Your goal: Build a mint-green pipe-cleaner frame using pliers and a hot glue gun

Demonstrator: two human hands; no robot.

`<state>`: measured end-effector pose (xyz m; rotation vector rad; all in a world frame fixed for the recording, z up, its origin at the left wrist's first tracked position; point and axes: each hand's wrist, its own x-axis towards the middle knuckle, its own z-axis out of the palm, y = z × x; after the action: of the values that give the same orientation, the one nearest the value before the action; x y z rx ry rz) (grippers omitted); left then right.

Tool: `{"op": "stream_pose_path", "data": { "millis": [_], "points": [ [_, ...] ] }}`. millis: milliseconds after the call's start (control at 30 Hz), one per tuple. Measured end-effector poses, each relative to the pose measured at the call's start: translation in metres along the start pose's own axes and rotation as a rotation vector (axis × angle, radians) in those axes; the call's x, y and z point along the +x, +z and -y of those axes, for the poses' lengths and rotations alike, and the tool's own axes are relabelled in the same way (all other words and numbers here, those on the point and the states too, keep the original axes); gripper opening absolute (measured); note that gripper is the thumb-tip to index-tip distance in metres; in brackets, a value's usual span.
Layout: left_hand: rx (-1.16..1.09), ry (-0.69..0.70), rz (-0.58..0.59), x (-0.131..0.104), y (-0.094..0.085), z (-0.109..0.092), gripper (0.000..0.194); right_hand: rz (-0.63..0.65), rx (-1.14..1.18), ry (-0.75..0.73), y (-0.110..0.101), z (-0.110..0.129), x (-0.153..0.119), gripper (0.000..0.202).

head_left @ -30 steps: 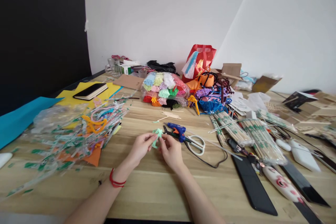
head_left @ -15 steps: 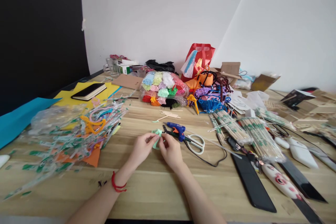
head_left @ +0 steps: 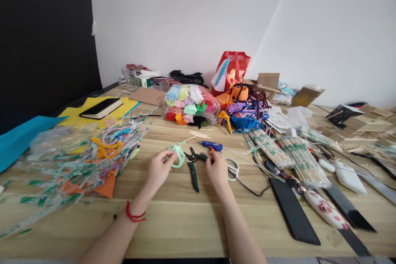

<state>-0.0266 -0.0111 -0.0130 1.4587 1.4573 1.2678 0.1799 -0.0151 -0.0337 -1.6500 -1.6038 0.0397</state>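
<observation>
My left hand (head_left: 161, 167) pinches a small mint-green open shape (head_left: 177, 156) that looks bent from fuzzy pipe cleaner, lifted just over the table. My right hand (head_left: 217, 169) is closed at the handle of a blue hot glue gun (head_left: 212, 146); the fingers hide most of that handle. Between the hands lie wire cutters with dark green handles (head_left: 193, 176), jaws pointing away from me. Beside my right wrist, white-handled scissors (head_left: 232, 167) are partly covered by the hand. Past the green shape rest several thin wooden sticks (head_left: 198, 134).
Plastic wrappers and pipe cleaner scraps (head_left: 105, 161) spread over the left side. A bag of colourful pipe cleaner bundles (head_left: 190, 107) sits behind. On the right are packs of wooden sticks (head_left: 305, 161), a black phone-like slab (head_left: 293, 210) and a dark cable (head_left: 247, 189).
My hands have moved apart. The left keeps the green shape, now more visible; the right has let go of it and taken the glue gun, which has shifted right. The wire cutters are uncovered.
</observation>
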Motion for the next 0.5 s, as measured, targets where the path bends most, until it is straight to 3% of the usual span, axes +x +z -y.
{"op": "stream_pose_path", "data": {
  "millis": [267, 500],
  "points": [
    [0.053, 0.038, -0.001, -0.002, 0.000, -0.001, 0.036, 0.033, -0.095, 0.055, -0.005, -0.018, 0.006, 0.031],
    [0.207, 0.283, -0.173, 0.005, -0.003, 0.007, 0.032, 0.060, -0.200, 0.169, -0.017, -0.028, 0.009, 0.042]
  ]
}}
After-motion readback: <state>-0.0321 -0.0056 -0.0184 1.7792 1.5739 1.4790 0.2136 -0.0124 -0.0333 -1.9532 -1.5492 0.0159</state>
